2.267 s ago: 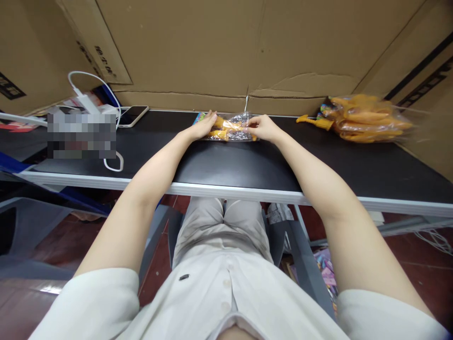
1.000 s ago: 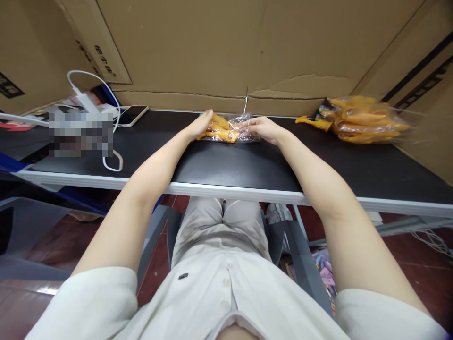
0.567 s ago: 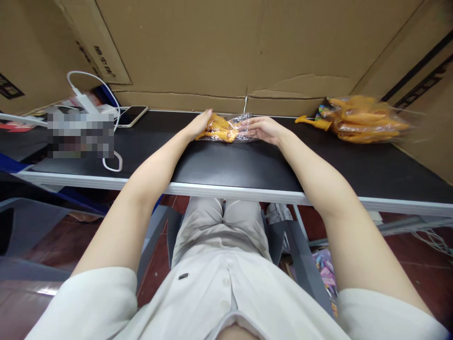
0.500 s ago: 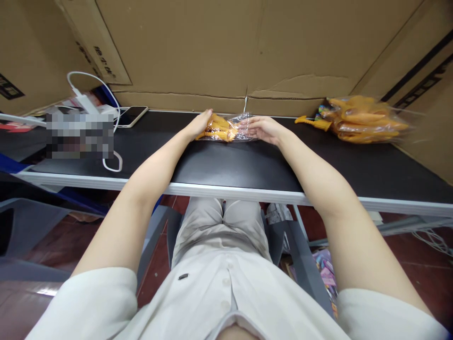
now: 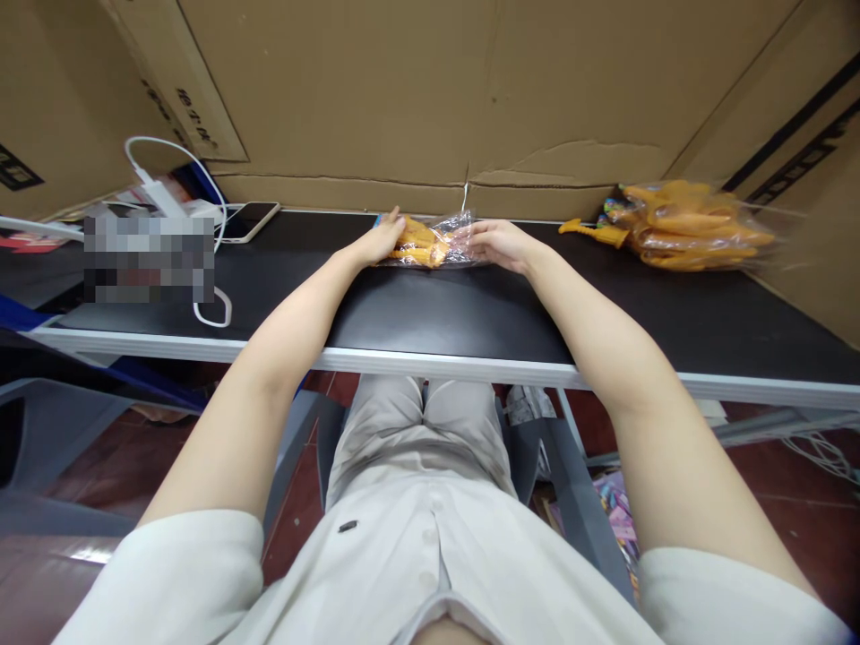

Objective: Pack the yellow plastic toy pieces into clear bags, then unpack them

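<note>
A clear plastic bag with yellow-orange plastic pieces inside lies in front of me, near the back of the black table. My left hand grips its left end, the thumb lying over the top. At the other end, the fingers of my right hand are bent lightly onto the loose, crinkled plastic. Exactly what those fingertips pinch is hard to see. A strip of blue shows at the bag's left edge behind my left hand.
On the right sits a larger clear bag of yellow-orange pieces, with a single yellow-orange piece beside it. A phone and a white cable lie on the left. Cardboard walls stand behind the table.
My left hand has shifted slightly left and its thumb has lifted along the bag's end, baring a blue strip there. My right hand and the bag are almost unmoved.
</note>
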Motion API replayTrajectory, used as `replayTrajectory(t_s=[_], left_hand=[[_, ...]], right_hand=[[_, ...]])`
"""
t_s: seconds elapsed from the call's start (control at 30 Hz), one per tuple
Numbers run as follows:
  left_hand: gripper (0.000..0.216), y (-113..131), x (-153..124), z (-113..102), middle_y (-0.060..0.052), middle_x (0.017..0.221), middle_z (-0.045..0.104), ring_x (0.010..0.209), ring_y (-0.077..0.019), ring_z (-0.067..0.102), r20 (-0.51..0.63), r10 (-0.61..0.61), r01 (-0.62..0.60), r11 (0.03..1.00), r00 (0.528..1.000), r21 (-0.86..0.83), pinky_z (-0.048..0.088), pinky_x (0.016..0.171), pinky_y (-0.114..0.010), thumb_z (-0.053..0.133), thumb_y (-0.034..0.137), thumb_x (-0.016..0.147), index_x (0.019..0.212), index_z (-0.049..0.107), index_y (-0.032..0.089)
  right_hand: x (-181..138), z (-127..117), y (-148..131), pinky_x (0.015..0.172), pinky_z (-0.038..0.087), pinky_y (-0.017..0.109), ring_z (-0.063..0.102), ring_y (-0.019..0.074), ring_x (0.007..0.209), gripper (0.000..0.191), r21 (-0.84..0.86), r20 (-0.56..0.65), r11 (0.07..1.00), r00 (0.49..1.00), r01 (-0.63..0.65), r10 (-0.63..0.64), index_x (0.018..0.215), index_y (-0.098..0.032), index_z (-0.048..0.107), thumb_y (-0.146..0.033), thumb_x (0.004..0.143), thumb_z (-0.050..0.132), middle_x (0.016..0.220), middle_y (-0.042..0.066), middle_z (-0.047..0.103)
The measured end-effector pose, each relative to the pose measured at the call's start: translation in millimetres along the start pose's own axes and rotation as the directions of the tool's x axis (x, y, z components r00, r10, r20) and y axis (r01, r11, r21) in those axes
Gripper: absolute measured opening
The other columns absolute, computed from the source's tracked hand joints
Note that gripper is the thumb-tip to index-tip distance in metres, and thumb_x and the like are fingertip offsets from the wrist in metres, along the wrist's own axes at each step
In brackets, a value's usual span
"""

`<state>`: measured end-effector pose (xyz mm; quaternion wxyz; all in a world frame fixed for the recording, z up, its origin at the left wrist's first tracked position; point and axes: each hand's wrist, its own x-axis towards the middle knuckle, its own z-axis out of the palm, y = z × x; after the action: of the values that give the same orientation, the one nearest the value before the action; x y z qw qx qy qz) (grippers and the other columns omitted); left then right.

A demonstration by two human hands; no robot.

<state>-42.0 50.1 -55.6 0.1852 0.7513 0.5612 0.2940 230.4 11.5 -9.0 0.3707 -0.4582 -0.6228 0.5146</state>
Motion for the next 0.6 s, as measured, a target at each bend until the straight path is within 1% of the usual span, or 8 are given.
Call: replayTrajectory(t_s=[0.13, 0.2, 0.27, 0.33, 0.4, 0.43, 0.5, 0.6], left_hand=[[0.081, 6.9, -1.2, -5.1, -0.005, 0.190, 0.015, 0.177, -0.0283, 0.005, 0.057, -0.073, 0.071, 0.997, 0.996, 0.039, 0.005, 0.142, -0.042, 0.029, 0.066, 0.112, 0.180, 0.033, 0.023], [0.078, 12.7, -4.3, -6.7, -0.007, 0.190, 0.013, 0.176, -0.0292, 0.002, 0.071, -0.079, 0.075, 0.996, 0.994, 0.055, 0.004, 0.142, -0.046, 0.027, 0.064, 0.114, 0.180, 0.032, 0.023], [0.075, 16.3, -6.5, -7.4, -0.008, 0.191, 0.011, 0.176, -0.0288, 0.001, 0.075, -0.091, 0.086, 0.994, 0.993, 0.075, 0.004, 0.141, -0.047, 0.025, 0.058, 0.116, 0.180, 0.032, 0.021], [0.073, 16.3, -7.2, -7.7, -0.009, 0.191, 0.011, 0.176, -0.0287, 0.002, 0.070, -0.097, 0.091, 0.993, 0.993, 0.073, 0.003, 0.141, -0.049, 0.025, 0.056, 0.116, 0.180, 0.032, 0.020], [0.072, 13.2, -7.0, -8.8, -0.009, 0.190, 0.012, 0.176, -0.0296, 0.003, 0.057, -0.089, 0.086, 0.995, 0.994, 0.051, 0.002, 0.141, -0.051, 0.027, 0.058, 0.116, 0.180, 0.033, 0.023], [0.073, 11.0, -6.9, -9.8, -0.009, 0.190, 0.013, 0.177, -0.0300, 0.004, 0.050, -0.085, 0.083, 0.996, 0.995, 0.040, 0.002, 0.141, -0.052, 0.028, 0.059, 0.116, 0.179, 0.034, 0.024], [0.074, 6.6, -7.2, -12.5, -0.009, 0.190, 0.014, 0.177, -0.0301, 0.005, 0.037, -0.089, 0.088, 0.996, 0.995, 0.032, 0.002, 0.141, -0.051, 0.029, 0.062, 0.116, 0.179, 0.035, 0.025], [0.078, 2.1, -8.8, -17.0, -0.012, 0.190, 0.013, 0.177, -0.0303, 0.005, 0.021, -0.113, 0.111, 0.992, 0.993, 0.054, 0.003, 0.142, -0.048, 0.027, 0.065, 0.116, 0.179, 0.034, 0.020]], right_hand=[[2.7, -18.1, -9.7, 0.107, 0.061, 0.040, 0.080, 0.0217, 0.101, 0.020, -0.019, -0.106, 0.998, 0.992, 0.061, -0.063, 0.085, -0.019, 0.074, -0.001, 0.080, 0.080, 0.096, 0.007, 0.082], [4.1, -38.3, -14.8, 0.108, 0.058, 0.036, 0.078, 0.0186, 0.107, 0.021, -0.011, -0.236, 0.994, 0.966, 0.110, -0.110, 0.092, -0.019, 0.074, 0.001, 0.086, 0.070, 0.105, 0.006, 0.081], [4.4, -64.2, -15.4, 0.106, 0.056, 0.030, 0.076, 0.0136, 0.109, 0.034, 0.015, -0.413, 0.993, 0.905, 0.117, -0.100, 0.101, -0.019, 0.074, 0.005, 0.094, 0.052, 0.116, 0.007, 0.079], [2.5, -92.3, -8.3, 0.105, 0.055, 0.030, 0.074, 0.0153, 0.113, 0.036, -0.091, -0.597, 0.995, 0.798, 0.032, -0.080, 0.107, -0.016, 0.073, 0.005, 0.099, 0.045, 0.128, 0.013, 0.076], [-1.3, -118.5, 5.9, 0.111, 0.051, 0.034, 0.070, 0.0217, 0.126, 0.033, -0.320, -0.708, 0.937, 0.693, -0.140, -0.138, 0.110, -0.011, 0.072, 0.005, 0.099, 0.046, 0.139, 0.023, 0.071], [-3.6, -129.6, 14.6, 0.119, 0.046, 0.038, 0.065, 0.0256, 0.136, 0.030, -0.459, -0.677, 0.861, 0.714, -0.219, -0.179, 0.114, -0.010, 0.073, 0.005, 0.099, 0.053, 0.146, 0.026, 0.067], [-7.4, -146.0, 31.8, 0.128, 0.036, 0.048, 0.053, 0.0347, 0.151, 0.032, -0.595, -0.682, 0.709, 0.705, -0.378, -0.196, 0.124, -0.008, 0.073, 0.002, 0.096, 0.064, 0.157, 0.032, 0.057], [-8.7, -155.2, 48.1, 0.131, 0.028, 0.059, 0.039, 0.0394, 0.163, 0.050, -0.585, -0.726, 0.642, 0.673, -0.496, -0.141, 0.141, -0.008, 0.067, 0.003, 0.093, 0.067, 0.168, 0.036, 0.044]])
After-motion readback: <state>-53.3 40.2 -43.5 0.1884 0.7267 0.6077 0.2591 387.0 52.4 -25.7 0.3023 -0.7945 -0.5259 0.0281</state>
